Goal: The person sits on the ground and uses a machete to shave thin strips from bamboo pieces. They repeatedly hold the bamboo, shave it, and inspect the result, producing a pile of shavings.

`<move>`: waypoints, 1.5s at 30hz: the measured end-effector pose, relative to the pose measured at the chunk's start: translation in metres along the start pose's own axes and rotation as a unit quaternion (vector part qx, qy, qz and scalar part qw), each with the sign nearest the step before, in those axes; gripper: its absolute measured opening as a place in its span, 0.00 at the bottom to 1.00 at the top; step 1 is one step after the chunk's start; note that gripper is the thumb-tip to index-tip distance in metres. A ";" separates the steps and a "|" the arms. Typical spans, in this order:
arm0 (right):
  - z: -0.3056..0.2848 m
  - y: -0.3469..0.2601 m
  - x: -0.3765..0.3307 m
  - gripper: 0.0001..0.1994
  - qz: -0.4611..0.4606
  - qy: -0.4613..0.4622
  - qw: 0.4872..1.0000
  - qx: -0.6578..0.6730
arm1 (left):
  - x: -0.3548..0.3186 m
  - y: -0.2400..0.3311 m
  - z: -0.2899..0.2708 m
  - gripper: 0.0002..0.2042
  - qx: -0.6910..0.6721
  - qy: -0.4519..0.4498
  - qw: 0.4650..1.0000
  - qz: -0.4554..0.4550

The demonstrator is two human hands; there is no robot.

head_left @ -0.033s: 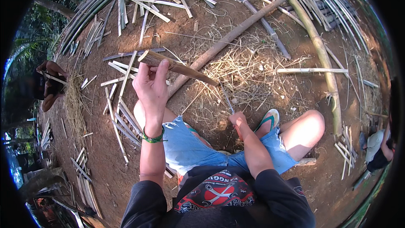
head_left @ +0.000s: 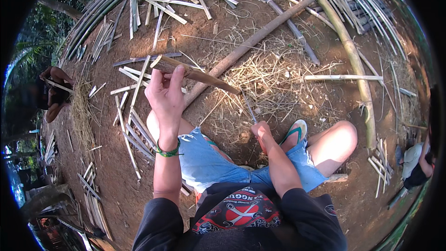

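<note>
My left hand (head_left: 167,94) is raised in front of my left knee, closed around the upper end of a split bamboo piece (head_left: 206,78). The piece slants down to the right, its far tip over the shavings. In my right hand (head_left: 261,131), low between my legs, is a knife; its handle is mostly covered by the fingers, with a reddish part showing. The thin blade (head_left: 249,105) points up and away from me, its tip at the lower end of the bamboo piece. I cannot tell whether the edge is cutting into it.
A brown log (head_left: 251,45) lies diagonally beyond my hands, beside a heap of pale shavings (head_left: 278,76). Bamboo strips (head_left: 133,135) are scattered on the left. A long pole (head_left: 357,69) lies at right. People (head_left: 58,88) sit at both sides.
My left hand and the bamboo piece have shifted very slightly left. My right hand with the knife has barely moved.
</note>
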State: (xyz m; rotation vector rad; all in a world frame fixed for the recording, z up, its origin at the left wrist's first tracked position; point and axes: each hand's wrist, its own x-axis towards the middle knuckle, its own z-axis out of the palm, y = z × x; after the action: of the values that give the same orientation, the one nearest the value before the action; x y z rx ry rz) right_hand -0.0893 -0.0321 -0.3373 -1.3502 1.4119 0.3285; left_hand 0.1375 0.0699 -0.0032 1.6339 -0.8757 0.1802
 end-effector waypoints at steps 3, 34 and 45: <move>0.010 0.030 0.037 0.13 -0.090 0.102 0.991 0.010 | 0.002 0.002 0.016 0.07 -0.022 -0.013 1.000 0.004; 0.012 0.045 0.044 0.08 -0.018 -0.009 0.995 0.103 | -0.206 -0.228 -0.345 0.17 -0.238 0.632 0.708 -0.206; 0.024 0.060 0.049 0.09 -0.061 0.027 0.997 0.044 | -0.493 -0.216 -0.309 0.20 -0.291 0.538 0.562 -0.557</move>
State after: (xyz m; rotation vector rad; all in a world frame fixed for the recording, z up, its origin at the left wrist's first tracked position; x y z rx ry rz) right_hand -0.1146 -0.0202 -0.4135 -1.3751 1.3650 0.1497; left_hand 0.0309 0.5650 -0.3630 0.8406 1.0319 -0.0423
